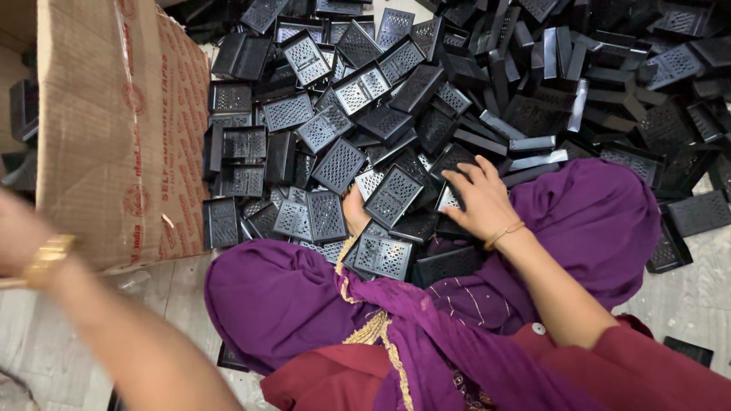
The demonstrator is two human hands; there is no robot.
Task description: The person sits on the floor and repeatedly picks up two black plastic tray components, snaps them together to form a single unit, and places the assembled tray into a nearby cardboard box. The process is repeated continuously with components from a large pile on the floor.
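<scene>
**Two hands at a heap of black perforated trays**

At the far left edge the left hand (17, 232) is raised beside the cardboard box (114, 129). It is blurred, so one cannot tell whether its fingers are released or clenched, and nothing can be seen in them. A gold bangle (47, 259) sits on this wrist. The box stands on the floor (164, 293); its inside is not visible from here.

To the right of the box lies a big pile of black perforated trays (457, 84), spreading to the far right. In the middle, near the person, one tray (393, 196) lies tilted with its long axis going from near left to far right. The right hand (481, 199) rests just right of it, fingers spread flat and released on the pile, grasping nothing. This hand is clearly the nearer one. A purple scarf (289, 297) covers the lap below.
</scene>
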